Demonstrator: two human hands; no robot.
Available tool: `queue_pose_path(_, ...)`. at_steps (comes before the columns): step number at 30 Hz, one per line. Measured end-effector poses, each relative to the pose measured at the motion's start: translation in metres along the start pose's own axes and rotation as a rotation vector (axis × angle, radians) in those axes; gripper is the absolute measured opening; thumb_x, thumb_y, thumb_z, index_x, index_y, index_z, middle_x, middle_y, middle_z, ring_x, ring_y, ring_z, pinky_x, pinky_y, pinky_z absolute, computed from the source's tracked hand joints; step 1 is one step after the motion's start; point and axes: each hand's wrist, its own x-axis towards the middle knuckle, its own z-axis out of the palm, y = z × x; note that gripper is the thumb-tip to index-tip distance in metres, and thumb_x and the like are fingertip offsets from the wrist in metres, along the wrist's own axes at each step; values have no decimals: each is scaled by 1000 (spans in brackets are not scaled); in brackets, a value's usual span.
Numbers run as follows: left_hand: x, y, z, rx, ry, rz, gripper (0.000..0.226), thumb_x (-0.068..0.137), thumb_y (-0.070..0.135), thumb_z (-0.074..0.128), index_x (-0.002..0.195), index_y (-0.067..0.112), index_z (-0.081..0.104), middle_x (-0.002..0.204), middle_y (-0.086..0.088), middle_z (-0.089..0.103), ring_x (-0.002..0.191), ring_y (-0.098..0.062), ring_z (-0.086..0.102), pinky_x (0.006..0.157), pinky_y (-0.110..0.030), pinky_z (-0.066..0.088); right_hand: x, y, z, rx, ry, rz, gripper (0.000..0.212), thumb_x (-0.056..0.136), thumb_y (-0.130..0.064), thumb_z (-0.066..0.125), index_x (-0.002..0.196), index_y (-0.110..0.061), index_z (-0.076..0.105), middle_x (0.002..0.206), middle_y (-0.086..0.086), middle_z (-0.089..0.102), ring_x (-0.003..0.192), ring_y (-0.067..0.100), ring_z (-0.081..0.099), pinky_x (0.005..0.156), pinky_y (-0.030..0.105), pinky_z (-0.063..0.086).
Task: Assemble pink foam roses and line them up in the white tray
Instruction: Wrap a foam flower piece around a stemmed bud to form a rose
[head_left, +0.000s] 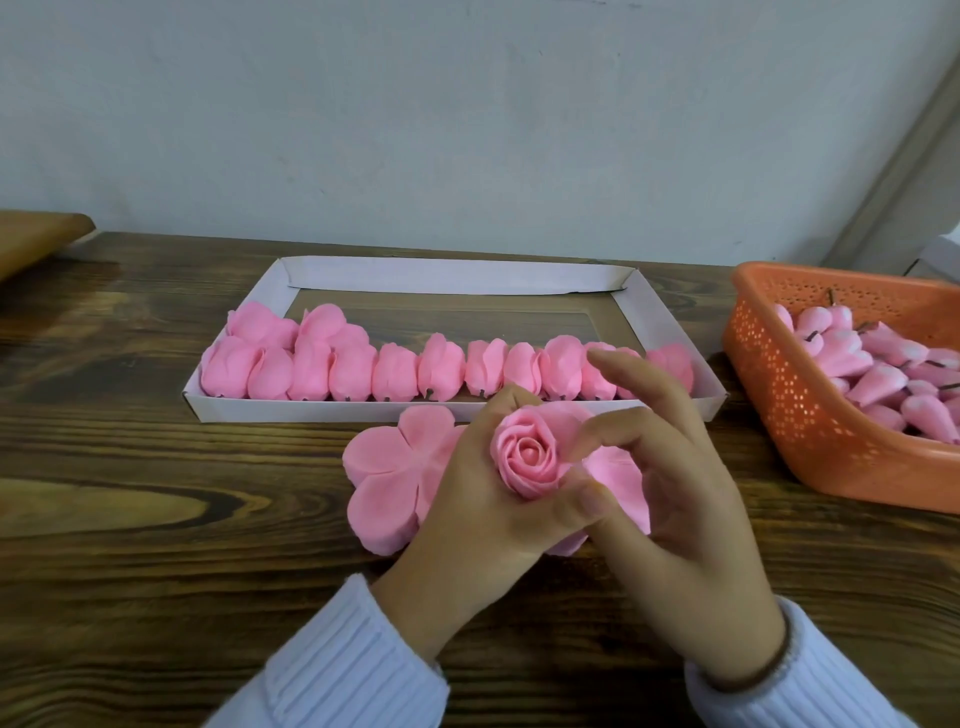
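Pink foam rose (527, 460), just in front of the white tray (311, 410), enclosed by the curled left grip (467, 499); right grip (685, 519) half-open, a fingertip at its petals, hold uncertain. Finished roses (395, 371) fill the tray's near row; a second is barely begun; most remains.

dark wooden table (130, 467), pale wall (467, 104)

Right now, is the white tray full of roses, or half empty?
Partly full. Roses fill the near row of the tray and two more start a second row at the left; the rest is bare.
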Motion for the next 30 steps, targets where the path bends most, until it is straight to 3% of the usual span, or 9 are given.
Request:
queue_pose_path(7,0,1,0,-6,-22,11,63,57,49,85,90,7,51,74,-1,58,69,-17,54,59,-26,47,0,1,-2,39,-31,-15,12,88,-41,58,85,-30,59,135,4,49,133,23,44,105,37,38)
queue_pose_path(10,0,-1,0,18,56,25,45,57,26,82,86,8,54,72,-2,60,69,-17,59,61,-28,51,0,3,-2,8,-7,-22,4,86,-30,58,84,-28,56,128,4,54,127,24,48,102,41,39)
queue_pose_path(13,1,-2,-2,1,108,13,33,58,22,80,80,16,57,69,1,60,68,-14,60,60,-25,53,1,5,-2,16,15,-10,3,85,-28,59,83,-28,56,123,4,56,125,21,50,101,37,39)
queue_pose_path(17,1,0,-3,3,-13,19,22,66,17,78,72,22,58,68,5,56,63,-12,55,58,-25,48,2,8,-3,-12,33,-67,5,88,-32,61,85,-29,57,125,2,55,125,17,50,102,30,39)
queue_pose_path(20,-1,0,-3,-139,-155,-84,26,69,7,77,82,20,59,70,9,60,65,-7,63,61,-26,52,1,10,-3,17,44,-74,5,86,-24,62,83,-27,60,125,4,55,124,19,51,101,36,41)
queue_pose_path(23,-2,1,-4,-153,-218,-138,28,70,9,76,83,30,64,69,12,63,68,-5,65,64,-26,54,1,10,-4,58,56,-70,5,85,-23,63,83,-27,61,124,4,54,126,20,50,100,38,42)
queue_pose_path(25,-1,2,-3,-98,-176,-105,23,72,13,74,82,32,67,72,10,66,71,-6,66,68,-25,54,1,10,-3,89,71,-44,8,86,-22,61,91,-27,60,124,1,55,124,21,52,97,39,44)
queue_pose_path(27,-2,1,-3,32,-30,-20,12,73,23,73,80,32,69,78,9,69,77,-7,66,70,-24,53,1,10,-1,171,117,34,12,88,-22,57,100,-24,57,119,-5,59,118,18,56,90,32,49)
queue_pose_path(30,-1,1,-5,125,134,71,7,72,28,68,77,32,71,78,11,69,77,-3,64,68,-19,50,0,10,2,304,214,199,15,90,-21,55,103,-14,57,107,-4,65,100,14,64,71,24,53)
